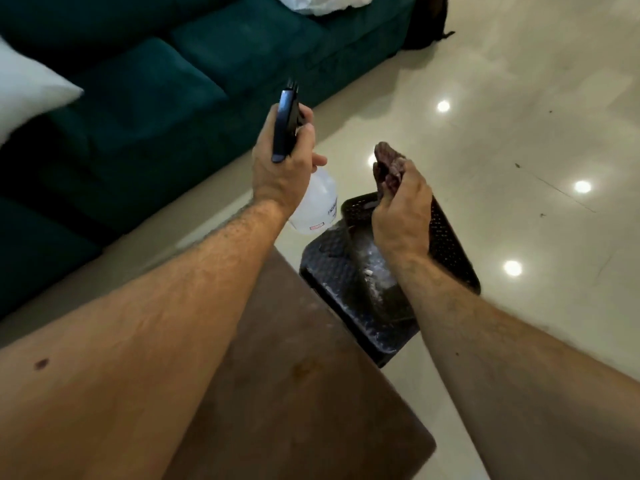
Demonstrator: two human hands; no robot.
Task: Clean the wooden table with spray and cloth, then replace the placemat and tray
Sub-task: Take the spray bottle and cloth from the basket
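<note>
The table [304, 393] lies below and behind both hands: left hand [282, 161] grips the bottle [317, 202], right hand [401, 199] clutches the cloth [388, 161].

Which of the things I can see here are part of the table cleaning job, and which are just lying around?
Part of the job:
spray bottle, in the left hand
cloth, in the right hand
wooden table
black basket, on the floor past the table's corner; looks like the tray, but unsure

Just lying about:
green sofa
white cushion
white bag on the sofa
</note>
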